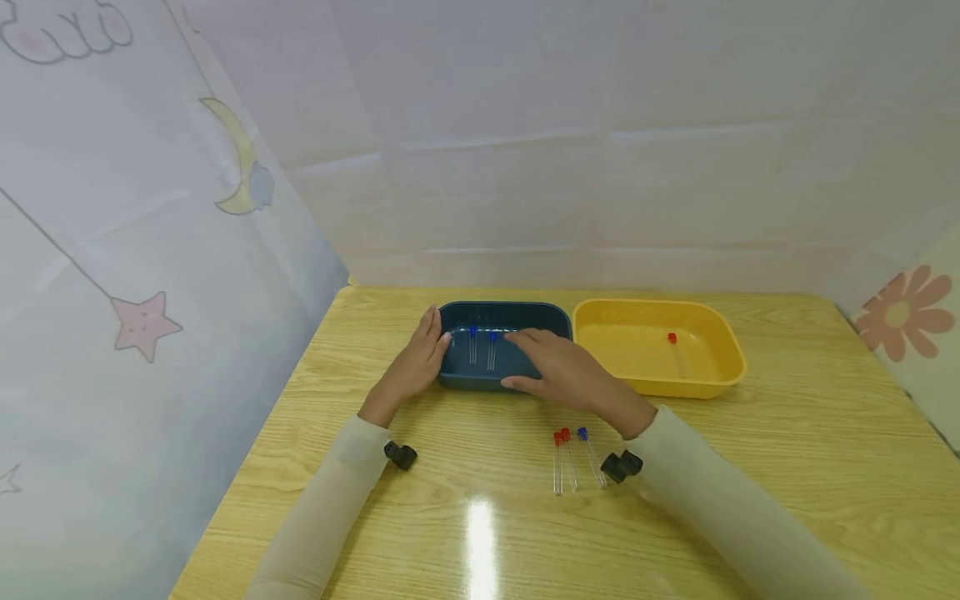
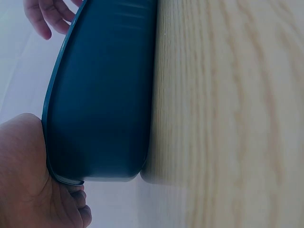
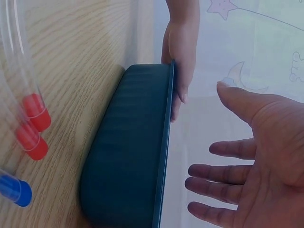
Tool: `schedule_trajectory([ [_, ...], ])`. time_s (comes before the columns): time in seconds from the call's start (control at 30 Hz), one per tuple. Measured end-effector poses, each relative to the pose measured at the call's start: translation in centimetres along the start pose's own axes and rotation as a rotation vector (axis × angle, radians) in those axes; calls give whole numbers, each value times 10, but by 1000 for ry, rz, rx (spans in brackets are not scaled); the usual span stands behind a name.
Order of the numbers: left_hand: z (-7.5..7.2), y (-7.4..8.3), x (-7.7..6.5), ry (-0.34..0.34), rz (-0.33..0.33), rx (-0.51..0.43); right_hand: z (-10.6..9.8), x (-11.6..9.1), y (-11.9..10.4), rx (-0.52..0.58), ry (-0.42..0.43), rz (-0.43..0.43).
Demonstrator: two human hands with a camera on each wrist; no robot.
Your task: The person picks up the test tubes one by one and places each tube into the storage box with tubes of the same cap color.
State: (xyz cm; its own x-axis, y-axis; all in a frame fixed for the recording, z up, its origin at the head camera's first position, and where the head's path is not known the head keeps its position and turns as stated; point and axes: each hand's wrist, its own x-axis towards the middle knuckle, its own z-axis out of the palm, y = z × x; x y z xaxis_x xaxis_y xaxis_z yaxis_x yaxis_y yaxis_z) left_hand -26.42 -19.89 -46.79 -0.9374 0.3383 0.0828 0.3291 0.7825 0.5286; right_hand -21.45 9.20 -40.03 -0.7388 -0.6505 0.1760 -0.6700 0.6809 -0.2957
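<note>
My right hand [image 1: 564, 371] hangs over the blue tray [image 1: 471, 384], towards its right end, spread wide and holding nothing; my left hand [image 1: 411, 367] rests at its left edge, fingers fairly straight. Inside lie two blue-capped tubes [image 1: 473, 332]. I judge this a placing step; the next move calls for clearing the near rim to pinch a loose tube. Two red-capped tubes [image 1: 566, 435] and another blue-capped one [image 1: 583, 434] lie on the table [image 1: 420, 517], my wrist camera [image 1: 622, 467] crowding them. The yellow tray [image 1: 678, 389] carries one red-capped tube [image 1: 672, 338].
</note>
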Motion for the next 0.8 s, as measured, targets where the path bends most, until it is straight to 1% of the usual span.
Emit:
schedule_trajectory([
  [0.13,0,0,0,1,5,4,0,-4,0,2,15,-11],
  [0.4,0,-1,0,6,25,19,0,-11,-2,-17,17,-23],
  [0.57,1,-1,0,4,19,21,1,-16,-1,-31,23,-49],
  [0.8,1,-1,0,-5,7,25,0,-24,-1,-20,29,-45],
])
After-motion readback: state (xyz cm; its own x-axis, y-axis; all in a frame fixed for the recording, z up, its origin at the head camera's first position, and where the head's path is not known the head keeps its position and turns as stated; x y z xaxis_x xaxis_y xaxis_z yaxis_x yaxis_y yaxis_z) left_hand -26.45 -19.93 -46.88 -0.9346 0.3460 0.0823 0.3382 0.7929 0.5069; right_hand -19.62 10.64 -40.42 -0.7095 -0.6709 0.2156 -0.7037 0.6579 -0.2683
